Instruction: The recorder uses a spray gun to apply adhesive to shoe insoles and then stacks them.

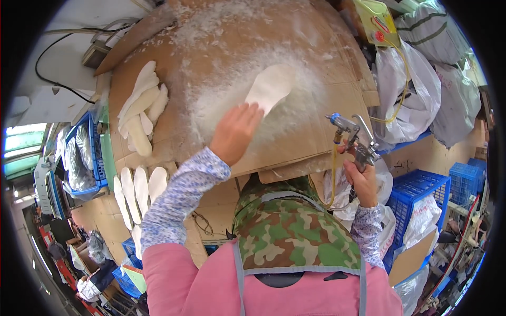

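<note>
A cream-white shoe insole (274,84) lies at a slant over the cardboard-covered table (316,31), on a patch thick with white residue. My left hand (235,131) grips its near end, fingertips on top and the thumb hidden beneath. To the right, off the table's near edge, my right hand (360,176) is wrapped round a metal spray gun (359,141) with a blue nozzle end, pointed left toward the table. A yellow hose (334,174) runs down from the gun. Whether spray is coming out cannot be seen.
Loosely piled insoles (142,108) lie on the table's left. More insoles (134,189) stand in a row nearer me. Blue crates (419,197) with white bags are at the right, below a yellow box (375,23) with a hose. Another blue crate (87,152) hangs at the left.
</note>
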{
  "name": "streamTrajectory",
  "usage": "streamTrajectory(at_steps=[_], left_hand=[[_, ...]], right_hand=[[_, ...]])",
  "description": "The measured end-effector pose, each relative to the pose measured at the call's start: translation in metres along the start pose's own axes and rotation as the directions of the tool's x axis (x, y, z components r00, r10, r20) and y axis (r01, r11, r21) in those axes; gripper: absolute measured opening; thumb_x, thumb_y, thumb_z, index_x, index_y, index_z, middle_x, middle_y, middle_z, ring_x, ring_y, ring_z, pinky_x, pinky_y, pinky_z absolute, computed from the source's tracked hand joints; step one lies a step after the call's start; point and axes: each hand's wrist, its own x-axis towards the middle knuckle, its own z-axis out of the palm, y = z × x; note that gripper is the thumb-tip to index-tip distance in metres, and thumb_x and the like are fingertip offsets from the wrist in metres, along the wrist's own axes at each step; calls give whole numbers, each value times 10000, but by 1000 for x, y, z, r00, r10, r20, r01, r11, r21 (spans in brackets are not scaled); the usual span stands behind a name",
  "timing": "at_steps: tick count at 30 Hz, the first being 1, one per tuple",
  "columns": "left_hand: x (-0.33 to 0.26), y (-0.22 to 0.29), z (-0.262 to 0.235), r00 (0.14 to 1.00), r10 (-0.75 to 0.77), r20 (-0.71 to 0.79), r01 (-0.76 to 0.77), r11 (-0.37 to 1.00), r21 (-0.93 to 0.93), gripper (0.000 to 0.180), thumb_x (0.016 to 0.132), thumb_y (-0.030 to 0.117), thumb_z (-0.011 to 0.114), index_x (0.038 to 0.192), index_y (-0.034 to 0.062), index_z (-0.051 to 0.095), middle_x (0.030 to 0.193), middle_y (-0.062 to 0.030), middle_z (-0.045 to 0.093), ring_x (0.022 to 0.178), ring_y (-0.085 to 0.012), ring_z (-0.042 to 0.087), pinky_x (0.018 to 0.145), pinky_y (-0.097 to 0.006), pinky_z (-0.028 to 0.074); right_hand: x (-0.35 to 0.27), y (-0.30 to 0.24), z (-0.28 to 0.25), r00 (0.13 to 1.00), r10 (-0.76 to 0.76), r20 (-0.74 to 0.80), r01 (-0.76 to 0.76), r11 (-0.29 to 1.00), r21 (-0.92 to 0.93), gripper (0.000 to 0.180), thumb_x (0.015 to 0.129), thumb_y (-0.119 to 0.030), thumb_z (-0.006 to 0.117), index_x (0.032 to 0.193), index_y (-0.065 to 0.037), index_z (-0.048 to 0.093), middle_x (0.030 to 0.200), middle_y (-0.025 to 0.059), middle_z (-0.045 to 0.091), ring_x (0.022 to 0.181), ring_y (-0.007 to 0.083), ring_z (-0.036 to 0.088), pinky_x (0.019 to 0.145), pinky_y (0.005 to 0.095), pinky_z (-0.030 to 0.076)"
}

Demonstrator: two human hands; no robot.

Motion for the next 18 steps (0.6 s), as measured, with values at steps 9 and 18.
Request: streamTrajectory(at_steps=[9, 18], left_hand=[[-111, 10, 64, 963, -256, 84, 263, 961, -87, 366, 749, -19, 531, 1106, 17, 608, 1178, -110, 583, 1149, -304, 513, 994, -453, 389], [-62, 24, 77, 883, -468, -6, 451, 855, -256, 481, 708, -10, 539, 1175, 86, 596, 1279, -134, 498, 1212, -335, 446, 993, -446, 358]], right_hand=[[20, -17, 44, 967, 10, 253, 19, 993, -115, 383, 883, 62, 527, 1263, 15, 509, 1143, 8, 589, 850, 42, 471, 745, 216, 419], [72, -25, 83, 903, 106, 417, 102, 889, -447, 271, 882, -34, 584, 1152, -12, 588, 916, 1, 589, 757, 72, 452, 688, 237, 412]])
